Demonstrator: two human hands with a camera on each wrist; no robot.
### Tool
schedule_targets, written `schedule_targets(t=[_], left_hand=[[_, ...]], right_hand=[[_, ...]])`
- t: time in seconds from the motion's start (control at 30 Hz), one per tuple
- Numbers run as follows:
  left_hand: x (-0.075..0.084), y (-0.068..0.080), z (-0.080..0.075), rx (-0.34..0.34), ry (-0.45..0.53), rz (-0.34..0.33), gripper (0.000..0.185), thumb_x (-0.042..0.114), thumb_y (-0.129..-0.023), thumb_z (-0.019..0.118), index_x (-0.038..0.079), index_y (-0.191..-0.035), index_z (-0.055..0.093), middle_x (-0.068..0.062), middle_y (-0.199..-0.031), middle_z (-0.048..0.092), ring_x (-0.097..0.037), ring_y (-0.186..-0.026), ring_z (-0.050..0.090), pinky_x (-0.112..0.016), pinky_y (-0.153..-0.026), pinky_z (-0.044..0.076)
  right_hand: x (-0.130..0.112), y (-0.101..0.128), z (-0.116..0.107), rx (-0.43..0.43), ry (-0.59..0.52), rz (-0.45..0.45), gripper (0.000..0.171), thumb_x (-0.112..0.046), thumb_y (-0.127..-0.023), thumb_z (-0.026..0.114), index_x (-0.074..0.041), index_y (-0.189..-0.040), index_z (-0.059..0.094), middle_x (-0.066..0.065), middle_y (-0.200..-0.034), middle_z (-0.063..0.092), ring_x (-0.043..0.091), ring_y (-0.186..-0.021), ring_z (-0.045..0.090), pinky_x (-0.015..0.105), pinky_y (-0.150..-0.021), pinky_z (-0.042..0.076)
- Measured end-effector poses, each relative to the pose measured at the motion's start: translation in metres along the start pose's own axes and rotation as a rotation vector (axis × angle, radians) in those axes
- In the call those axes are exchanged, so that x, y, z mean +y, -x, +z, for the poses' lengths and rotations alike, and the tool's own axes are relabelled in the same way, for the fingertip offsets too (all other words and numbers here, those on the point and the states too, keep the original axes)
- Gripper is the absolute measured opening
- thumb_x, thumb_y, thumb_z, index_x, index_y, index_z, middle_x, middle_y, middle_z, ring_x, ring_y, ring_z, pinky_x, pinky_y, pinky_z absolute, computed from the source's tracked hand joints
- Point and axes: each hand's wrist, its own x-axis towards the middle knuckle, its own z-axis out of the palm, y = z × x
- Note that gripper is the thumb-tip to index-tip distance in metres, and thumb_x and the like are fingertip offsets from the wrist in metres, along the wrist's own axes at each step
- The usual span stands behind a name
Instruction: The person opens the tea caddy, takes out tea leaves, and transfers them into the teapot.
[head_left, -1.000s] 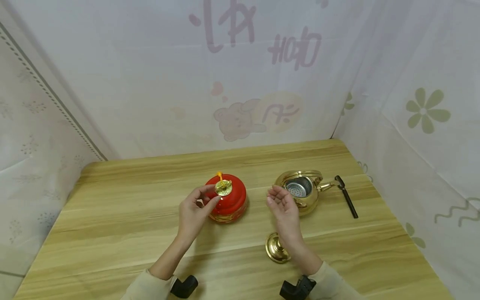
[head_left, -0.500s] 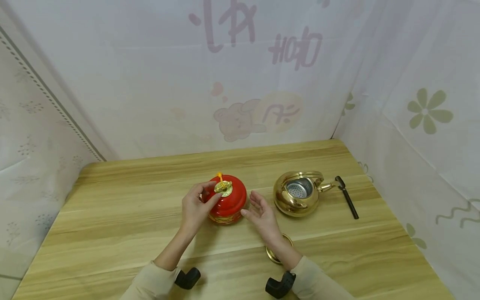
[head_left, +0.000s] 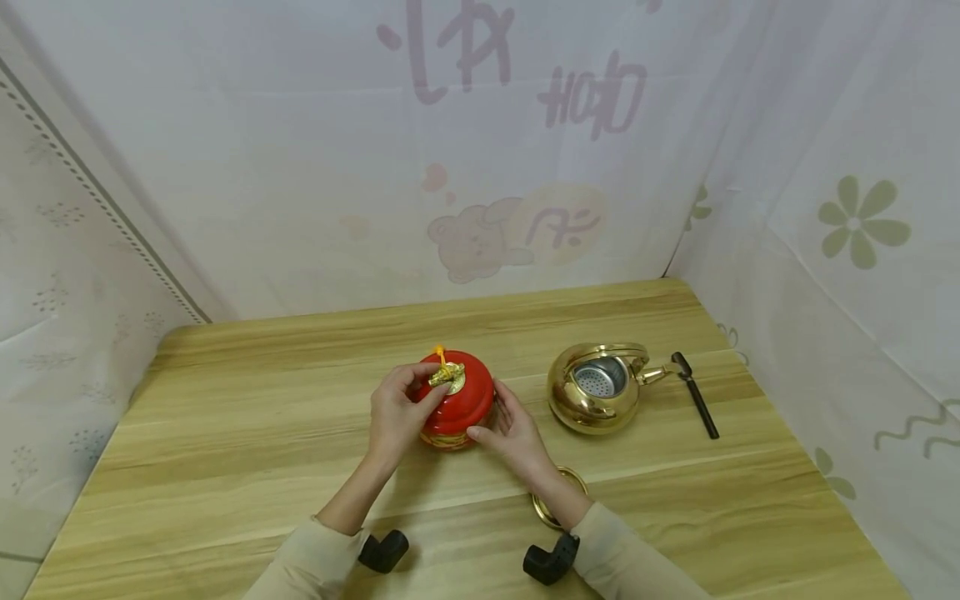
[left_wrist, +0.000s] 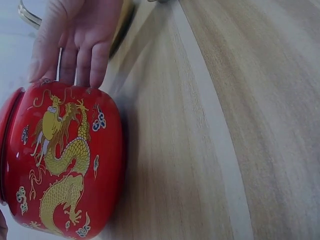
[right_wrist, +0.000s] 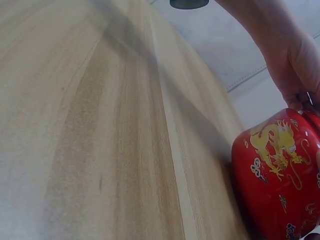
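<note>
A pale wooden surface (right_wrist: 100, 130) with long streaks of grain fills most of the frame. At the lower right stands a glossy red ceramic jar (right_wrist: 277, 175) painted with a golden dragon and small clouds. Above it, at the upper right, the left hand (right_wrist: 295, 65) reaches down, touching the jar's top edge.

The head view looks down and forward across the whole desk (head_left: 225, 467) toward its far edge. Both wrist views sit low, close to the desktop, facing the red jar (left_wrist: 60, 165) from opposite sides, probably; all three share it.
</note>
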Motion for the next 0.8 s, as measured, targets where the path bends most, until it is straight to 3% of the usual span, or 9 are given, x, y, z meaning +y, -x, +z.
schedule_targets(t=[0.47,0.8], left_hand=[[-0.0024,-0.0029,0.0042,0.038,-0.036,0.024,0.017,0.009,-0.074,0.079,0.005,-0.09,0.073,-0.007,-0.093,0.07,-0.014,-0.079,0.06,-0.019,-0.066,0.049],[-0.0034,-0.0035,0.0062,0.057,0.026,-0.016,0.016,0.008,-0.073,0.08,0.003,-0.088,0.074,-0.008,-0.085,0.069,-0.014,-0.072,0.06,-0.014,-0.063,0.049]], right_hand=[[0.0027,-0.0048,0.0006,0.004,-0.002,-0.004,0.086,-0.009,-0.082,0.073,0.002,-0.148,0.018,0.018,-0.154,0.019,0.031,-0.143,0.016,0.045,-0.115,0.016],[0.0044,-0.0054,-0.0003,0.004,-0.016,-0.006,0.086,-0.009,-0.081,0.073,0.001,-0.148,0.019,0.018,-0.154,0.021,0.031,-0.143,0.016,0.045,-0.115,0.016]])
